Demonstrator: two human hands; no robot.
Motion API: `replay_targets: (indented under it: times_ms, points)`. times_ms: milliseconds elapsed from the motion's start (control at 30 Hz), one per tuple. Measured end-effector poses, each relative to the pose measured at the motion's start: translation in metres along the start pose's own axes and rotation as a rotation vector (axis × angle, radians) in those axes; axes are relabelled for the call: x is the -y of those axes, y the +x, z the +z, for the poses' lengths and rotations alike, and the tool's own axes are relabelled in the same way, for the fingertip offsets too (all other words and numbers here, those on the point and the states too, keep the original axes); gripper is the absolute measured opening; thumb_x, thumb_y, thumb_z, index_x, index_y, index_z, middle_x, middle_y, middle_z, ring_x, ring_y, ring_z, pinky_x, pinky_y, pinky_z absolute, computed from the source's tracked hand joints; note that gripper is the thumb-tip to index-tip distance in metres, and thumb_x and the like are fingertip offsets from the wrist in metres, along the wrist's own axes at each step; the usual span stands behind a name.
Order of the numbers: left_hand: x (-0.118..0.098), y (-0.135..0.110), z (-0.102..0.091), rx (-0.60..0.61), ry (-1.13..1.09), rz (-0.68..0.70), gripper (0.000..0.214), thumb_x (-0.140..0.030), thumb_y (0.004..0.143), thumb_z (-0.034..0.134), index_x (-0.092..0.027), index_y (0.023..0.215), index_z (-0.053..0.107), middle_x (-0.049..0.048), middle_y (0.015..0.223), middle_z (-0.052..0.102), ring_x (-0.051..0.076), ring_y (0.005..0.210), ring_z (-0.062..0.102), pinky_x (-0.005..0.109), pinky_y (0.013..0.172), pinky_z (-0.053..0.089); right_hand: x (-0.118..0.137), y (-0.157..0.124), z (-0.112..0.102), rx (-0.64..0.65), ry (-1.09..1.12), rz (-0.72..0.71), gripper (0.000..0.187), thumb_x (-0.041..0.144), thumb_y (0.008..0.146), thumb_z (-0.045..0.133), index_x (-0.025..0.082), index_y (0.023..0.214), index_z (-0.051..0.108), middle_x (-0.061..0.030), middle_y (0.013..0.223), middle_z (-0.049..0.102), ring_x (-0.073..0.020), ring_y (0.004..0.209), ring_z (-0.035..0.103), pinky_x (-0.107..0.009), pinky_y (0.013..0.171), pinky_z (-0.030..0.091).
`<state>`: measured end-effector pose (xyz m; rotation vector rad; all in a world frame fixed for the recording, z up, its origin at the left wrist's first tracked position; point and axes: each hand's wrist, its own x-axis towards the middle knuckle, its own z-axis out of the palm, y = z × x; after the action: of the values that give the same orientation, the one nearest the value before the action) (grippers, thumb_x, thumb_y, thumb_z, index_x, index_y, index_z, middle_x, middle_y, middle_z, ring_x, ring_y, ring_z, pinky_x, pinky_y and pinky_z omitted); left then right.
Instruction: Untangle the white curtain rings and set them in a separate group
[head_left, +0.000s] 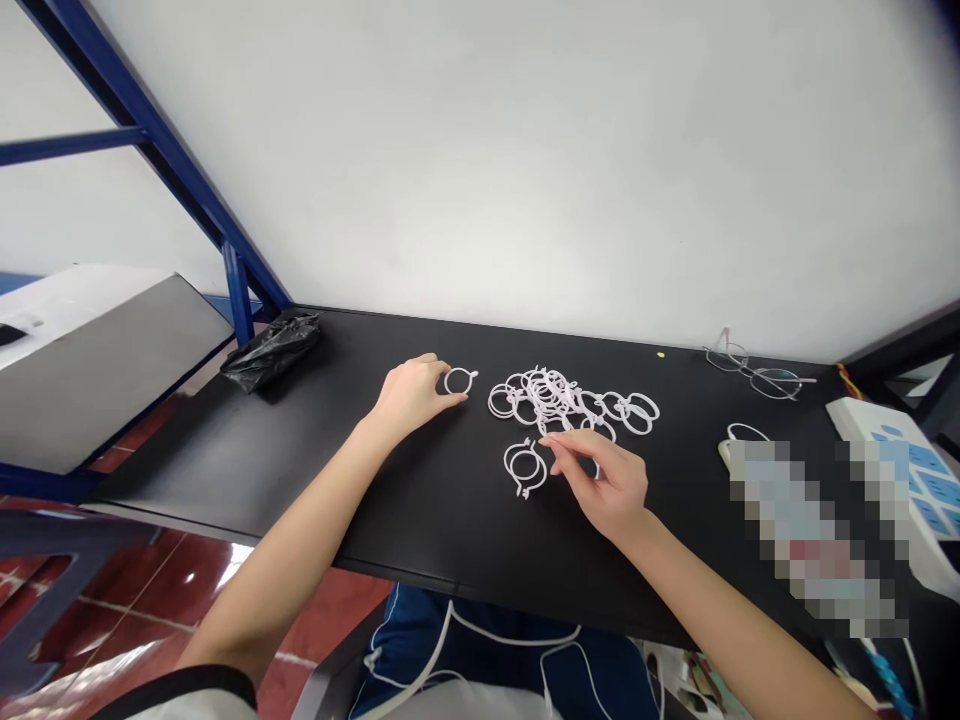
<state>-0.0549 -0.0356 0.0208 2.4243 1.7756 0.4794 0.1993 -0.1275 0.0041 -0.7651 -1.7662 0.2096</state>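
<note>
My left hand (412, 398) pinches a thin white ring (459, 369) with a small knob on its rim, just above the black table. My right hand (606, 478) has its thumb and forefinger pressed together at the top edge of a loose pair of overlapping white rings (516, 474). Whether those fingertips grip anything is too small to tell. Behind my right hand lies a tangled pile of similar white rings (551, 395), spreading to the right. Part of one ring is hidden by the right hand.
A crumpled black plastic bag (274, 350) lies at the table's (397, 500) left end. On the right are eyeglasses (750, 370), a blurred-out phone-like object (810, 540) and a white power strip (885, 440). A white wall (487, 180) rises behind; a blue metal frame (172, 150) stands left.
</note>
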Motion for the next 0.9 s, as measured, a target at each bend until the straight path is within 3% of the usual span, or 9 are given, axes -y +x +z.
replay_targets:
  times_ms: [367, 900]
  points:
    - [0.022, 0.006, -0.002, 0.051, 0.084, -0.198, 0.044, -0.059, 0.078, 0.067, -0.018, 0.093, 0.072, 0.0061, 0.088, 0.067, 0.023, 0.082, 0.063, 0.028, 0.062, 0.039, 0.001, 0.002, -0.001, 0.025, -0.030, -0.007, 0.026, 0.000, 0.085, 0.061, 0.020, 0.100, 0.069, -0.0011, 0.071, 0.070, -0.0115, 0.053, 0.063, -0.026, 0.053, 0.055]
    - [0.018, 0.005, -0.005, 0.115, 0.090, -0.260, 0.048, -0.066, 0.070, 0.069, -0.020, 0.083, 0.073, 0.0055, 0.085, 0.071, 0.023, 0.079, 0.065, 0.027, 0.061, 0.040, -0.003, -0.001, 0.000, 0.023, -0.039, 0.018, 0.024, 0.004, 0.086, 0.061, 0.021, 0.100, 0.070, -0.0031, 0.078, 0.074, -0.0113, 0.051, 0.063, -0.025, 0.050, 0.056]
